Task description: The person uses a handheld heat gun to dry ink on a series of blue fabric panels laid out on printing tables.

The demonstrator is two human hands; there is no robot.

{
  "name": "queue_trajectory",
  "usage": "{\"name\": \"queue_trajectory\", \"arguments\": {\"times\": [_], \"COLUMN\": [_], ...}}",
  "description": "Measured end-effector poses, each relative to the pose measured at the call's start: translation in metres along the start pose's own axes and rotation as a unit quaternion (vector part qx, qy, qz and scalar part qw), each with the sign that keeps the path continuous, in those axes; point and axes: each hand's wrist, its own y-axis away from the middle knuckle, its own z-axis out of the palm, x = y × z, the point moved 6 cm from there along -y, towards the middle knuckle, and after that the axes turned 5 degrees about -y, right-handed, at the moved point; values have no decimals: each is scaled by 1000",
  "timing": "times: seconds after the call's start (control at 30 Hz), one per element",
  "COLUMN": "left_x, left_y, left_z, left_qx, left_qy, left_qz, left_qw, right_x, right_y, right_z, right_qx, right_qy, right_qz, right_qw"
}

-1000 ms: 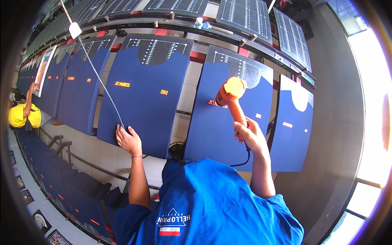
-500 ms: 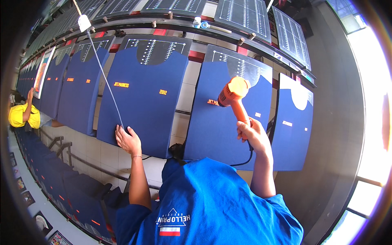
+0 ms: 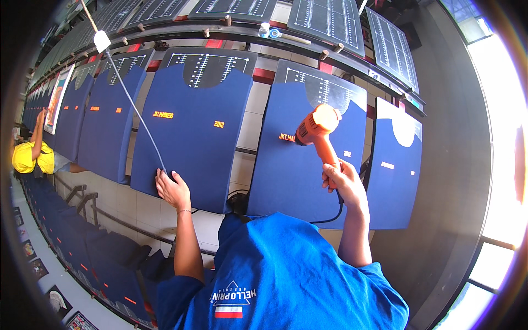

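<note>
Below our two hands spreads the blue T-shirt [image 3: 308, 275] we wear. Our right hand [image 3: 345, 181] is closed around the handle of an orange heat gun [image 3: 319, 124], and its black cord [image 3: 334, 219] drops below that hand. Our left hand [image 3: 174, 190] rests on the lower left part of a navy shirt [image 3: 187, 140], fingers slightly spread; a thin grey line [image 3: 144, 122] meets its fingertips, though we cannot tell whether they grip it.

Compared with a second ago, our right hand and the heat gun have shifted slightly rightward, while our left hand has stayed put. For the work, that shift is small: the nozzle stays by the orange lettering [image 3: 286, 137] on the navy garment [image 3: 302, 181] under our right hand, hiding part of it; we cannot judge the gap to the cloth.

Farther out, above our left hand, a white connector [image 3: 102, 41] hangs on the line. Beyond both hands, a white bottle [image 3: 264, 28] stands on a dark rail. Far left of our left hand, a co-worker in a yellow top [image 3: 33, 157] reaches toward a framed panel [image 3: 56, 104].
</note>
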Motion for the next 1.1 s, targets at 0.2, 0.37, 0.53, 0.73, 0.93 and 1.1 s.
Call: {"name": "queue_trajectory", "arguments": {"times": [0.2,0.37,0.53,0.73,0.93,1.1], "left_x": [0,1,1,1,-2,-6], "left_y": [0,0,-1,0,2,3], "left_z": [-1,0,1,2,3,6], "left_qx": [-7,-10,-1,-2,-3,-7], "left_qy": [1,2,-4,-1,0,27], "left_qz": [-4,-2,3,1,1,-9], "left_qw": [1000,1000,1000,1000,1000,1000], "right_x": [2,6,6,9,14,16], "right_y": [2,3,6,7,10,15], "right_z": [-4,-7,-7,-13,-15,-18], "right_qx": [12,11,12,12,17,6], "right_qy": [-3,-4,4,-7,-14,-17], "right_qz": [2,-2,-8,-15,-7,-36], "right_qw": [1000,1000,1000,1000,1000,999]}}
